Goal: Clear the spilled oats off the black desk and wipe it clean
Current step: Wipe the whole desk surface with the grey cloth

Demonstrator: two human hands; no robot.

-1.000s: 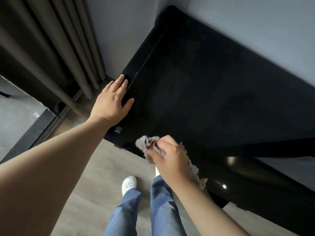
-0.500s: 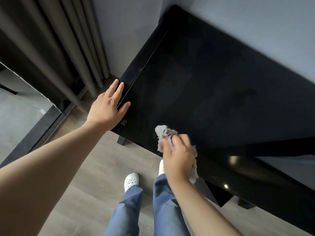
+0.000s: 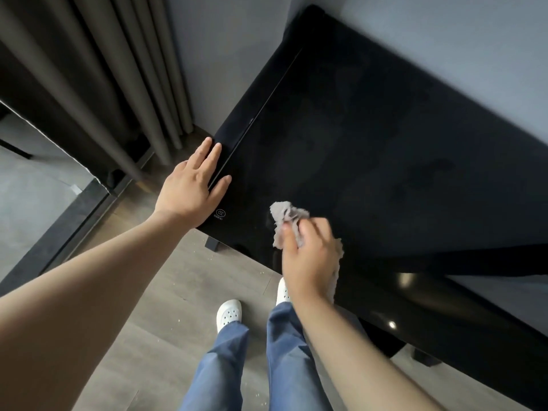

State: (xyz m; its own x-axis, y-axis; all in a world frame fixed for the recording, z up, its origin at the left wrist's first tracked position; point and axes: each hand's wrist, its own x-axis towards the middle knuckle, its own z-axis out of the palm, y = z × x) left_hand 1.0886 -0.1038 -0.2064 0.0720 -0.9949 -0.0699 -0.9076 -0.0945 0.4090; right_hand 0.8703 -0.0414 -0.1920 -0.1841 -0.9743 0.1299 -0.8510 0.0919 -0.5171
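The black desk (image 3: pixel 370 137) fills the right half of the head view, glossy with faint smears on its top. My left hand (image 3: pixel 192 185) lies flat with fingers spread on the desk's near left corner, beside a small white printed mark. My right hand (image 3: pixel 311 256) is closed on a crumpled grey cloth (image 3: pixel 286 216), which it presses to the desk top close to the front edge. Part of the cloth hangs out under my wrist. No oats show on the desk top. A few pale crumbs (image 3: pixel 262 272) lie on the floor below the front edge.
Grey curtains (image 3: pixel 124 84) hang left of the desk, against a pale wall (image 3: pixel 225 54). My feet in white clogs (image 3: pixel 228 314) stand on the grey wood floor (image 3: pixel 154 321) right at the desk's front. A dark floor rail (image 3: pixel 59 235) runs at the left.
My right hand has carried the cloth forward from the front edge onto the desk top. My left hand has stayed on the corner while the view shifted slightly.
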